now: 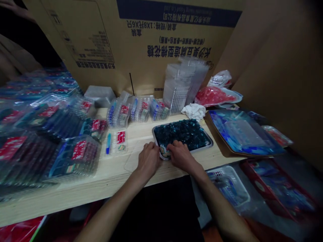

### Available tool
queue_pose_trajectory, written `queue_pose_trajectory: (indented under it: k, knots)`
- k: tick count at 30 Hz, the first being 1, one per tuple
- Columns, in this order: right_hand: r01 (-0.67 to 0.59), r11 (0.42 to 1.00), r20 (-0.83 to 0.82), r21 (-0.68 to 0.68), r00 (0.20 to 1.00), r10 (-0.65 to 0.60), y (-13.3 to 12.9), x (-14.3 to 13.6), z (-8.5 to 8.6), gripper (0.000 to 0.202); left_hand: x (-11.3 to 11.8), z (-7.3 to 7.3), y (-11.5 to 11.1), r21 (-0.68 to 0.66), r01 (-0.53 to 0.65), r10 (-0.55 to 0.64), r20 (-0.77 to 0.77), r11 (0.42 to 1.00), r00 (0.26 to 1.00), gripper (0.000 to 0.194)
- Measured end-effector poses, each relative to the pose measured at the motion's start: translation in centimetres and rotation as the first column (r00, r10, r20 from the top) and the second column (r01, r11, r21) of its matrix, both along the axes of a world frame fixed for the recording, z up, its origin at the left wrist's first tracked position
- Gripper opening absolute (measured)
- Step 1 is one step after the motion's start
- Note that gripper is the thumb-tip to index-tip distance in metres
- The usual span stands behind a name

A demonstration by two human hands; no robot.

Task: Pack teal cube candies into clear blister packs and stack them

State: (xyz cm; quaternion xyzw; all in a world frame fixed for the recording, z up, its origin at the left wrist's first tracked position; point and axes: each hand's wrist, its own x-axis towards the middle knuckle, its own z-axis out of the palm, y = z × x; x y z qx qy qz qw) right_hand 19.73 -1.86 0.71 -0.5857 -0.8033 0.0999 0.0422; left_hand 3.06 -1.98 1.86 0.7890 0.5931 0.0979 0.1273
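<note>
A metal tray (208, 144) piled with dark teal glossy pieces (183, 132) lies in front of me. At its near left corner my left hand (150, 156) is closed, fingers curled down by the rim. My right hand (181, 154) reaches over the near edge, its fingers pinched together. Between the hands are small pale striped pieces (165, 152); what the fingertips hold is hidden. Left of my hands lies a clear compartment tray (116, 143) with a blue pen-like tube (108, 143), a red patterned packet (121, 137) and a small striped piece (121, 148).
Stacks of filled clear trays (80, 154) crowd the left. Empty clear trays (176, 87) stand against a large cardboard box (141, 67). Further right are a white cloth (194, 111), a bag of red packets (217, 95) and a blue box (244, 132). Below sit a white basket (248, 198) and a red crate (262, 195).
</note>
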Motion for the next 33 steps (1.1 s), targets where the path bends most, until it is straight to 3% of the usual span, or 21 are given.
queue_pose_trajectory:
  k: [4,8,15,18,21,23,26,30,33]
  knots:
    - [0.001,0.999,0.134,0.036,0.991,-0.006,0.4,-1.1,-0.3,0.024,1.8,-0.1,3.0,-0.106,0.067,-0.076,-0.074,0.992,0.994,0.024]
    - [0.013,0.999,0.134,0.04,0.991,-0.018,1.1,-1.7,-0.8,0.024,2.6,-1.0,4.7,-0.152,0.065,-0.077,-0.075,0.986,0.994,0.021]
    - [0.127,0.992,-0.027,-0.016,0.991,-0.128,1.5,-0.8,-0.4,0.018,0.0,-2.2,5.8,-0.143,-0.011,0.016,0.035,0.99,0.999,0.014]
    - [0.025,0.998,-0.059,-0.052,0.998,-0.028,1.7,-0.8,-0.3,0.021,-1.4,-2.3,6.3,-0.14,-0.052,0.067,0.102,0.989,0.993,0.021]
    - [-0.105,0.993,0.048,-0.062,0.993,0.108,1.7,-1.8,-0.8,0.034,-1.6,-2.0,6.3,-0.146,-0.031,0.052,0.141,0.989,0.989,0.026]
    - [-0.127,0.99,0.133,-0.053,0.982,0.133,1.6,-2.6,-1.2,0.043,-1.1,-1.8,6.1,-0.145,-0.002,0.022,0.133,0.989,0.991,0.026]
    - [-0.138,0.99,0.171,-0.043,0.975,0.143,1.6,-3.4,-1.6,0.042,-0.3,-1.4,6.0,-0.14,0.01,0.003,0.095,0.99,0.995,0.027]
    - [-0.066,0.997,0.033,-0.029,0.997,0.067,2.2,-2.0,-1.2,0.034,0.3,-1.3,5.8,-0.153,0.012,-0.003,0.057,0.988,0.998,0.026]
    - [0.11,0.994,-0.278,0.006,0.955,-0.104,3.1,0.3,-1.0,0.015,1.0,-1.4,5.4,-0.145,0.058,-0.053,0.038,0.988,0.998,0.022]
